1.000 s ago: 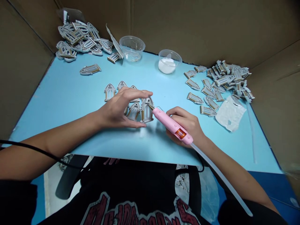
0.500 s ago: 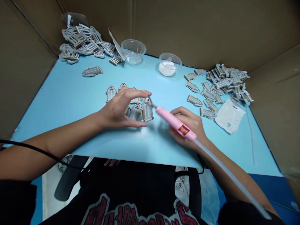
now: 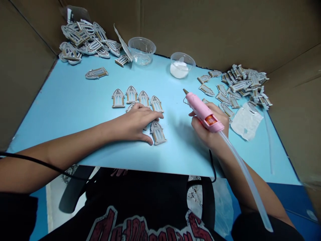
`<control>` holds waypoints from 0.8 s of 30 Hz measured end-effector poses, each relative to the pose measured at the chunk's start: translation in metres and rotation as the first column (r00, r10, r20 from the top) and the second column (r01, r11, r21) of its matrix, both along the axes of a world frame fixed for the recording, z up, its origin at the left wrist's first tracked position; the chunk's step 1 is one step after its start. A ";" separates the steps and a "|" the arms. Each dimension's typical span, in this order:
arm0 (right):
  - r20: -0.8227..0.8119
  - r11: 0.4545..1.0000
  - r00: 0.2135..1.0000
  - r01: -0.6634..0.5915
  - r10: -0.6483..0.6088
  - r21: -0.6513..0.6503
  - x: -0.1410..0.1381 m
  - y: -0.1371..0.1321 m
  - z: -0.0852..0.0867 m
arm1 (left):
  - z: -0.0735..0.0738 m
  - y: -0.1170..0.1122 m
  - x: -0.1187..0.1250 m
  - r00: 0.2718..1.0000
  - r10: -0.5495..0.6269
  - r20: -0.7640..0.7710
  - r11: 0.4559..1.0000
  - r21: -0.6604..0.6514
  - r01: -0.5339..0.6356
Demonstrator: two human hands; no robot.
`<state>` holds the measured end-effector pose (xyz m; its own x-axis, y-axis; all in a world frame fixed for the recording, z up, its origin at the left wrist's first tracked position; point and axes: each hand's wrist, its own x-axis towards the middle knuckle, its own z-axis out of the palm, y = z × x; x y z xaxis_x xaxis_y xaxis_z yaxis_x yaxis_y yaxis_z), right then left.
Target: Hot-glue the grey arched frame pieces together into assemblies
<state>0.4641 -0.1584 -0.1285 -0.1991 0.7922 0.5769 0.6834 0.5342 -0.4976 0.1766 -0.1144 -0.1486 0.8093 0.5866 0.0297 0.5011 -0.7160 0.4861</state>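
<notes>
Head view shows the left hand point(image 3: 139, 124) low over the light-blue surface point(image 3: 62, 110), its thumb and fingers spread apart around the upper left side of a small arched window piece point(image 3: 158, 133). That piece lies flat just beyond the thumb tip; whether the thumb touches its edge, I cannot tell. Four more arched window pieces point(image 3: 118, 98) lie in a curved row just past the knuckles of this hand, and others are partly hidden beneath it.

Well apart to its right, the right hand point(image 3: 212, 129) is wrapped around a pink hot-glue gun point(image 3: 200, 108), whose nozzle points away and toward the left, clear of every piece. A long translucent glue stick point(image 3: 247, 175) runs from the gun's back end down over the right forearm.

Beyond the left hand stands one clear plastic tub point(image 3: 141, 50); a second tub point(image 3: 182, 60), holding something white, is farther right, beyond and between both hands. Farther off to the left hand's left is a heap of window pieces point(image 3: 85, 42). Another pile point(image 3: 247, 82) sits beyond and right of the right hand, with a crumpled white packet point(image 3: 247, 121) nearer to it.
</notes>
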 end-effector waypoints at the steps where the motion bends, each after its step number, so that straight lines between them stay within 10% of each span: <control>1: 0.001 1.000 1.000 0.002 -0.002 -0.002 0.001 0.000 0.000 | 0.000 0.001 0.000 1.000 -0.013 -0.013 1.000 -0.010 0.012; 24: 0.000 1.000 1.000 -0.018 0.018 0.008 0.003 0.005 -0.006 | 0.014 -0.002 -0.002 0.996 -0.009 -0.084 1.000 -0.031 0.006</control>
